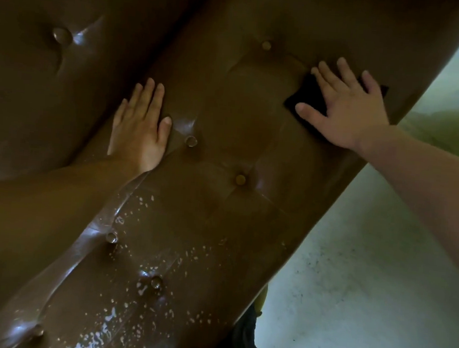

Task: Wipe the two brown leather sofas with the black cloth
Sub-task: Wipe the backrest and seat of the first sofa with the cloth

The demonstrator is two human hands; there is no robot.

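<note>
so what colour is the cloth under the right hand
Black: the cloth under the right hand, in the head view.

Seat (pixel 227 113) open mid-cushion, tufted buttons (pixel 240 179) dotting it, backrest (pixel 51 91) walling the left side

Brown tufted sofa (pixel 219 214), black cloth (pixel 308 97), pale floor (pixel 364 294).
</note>
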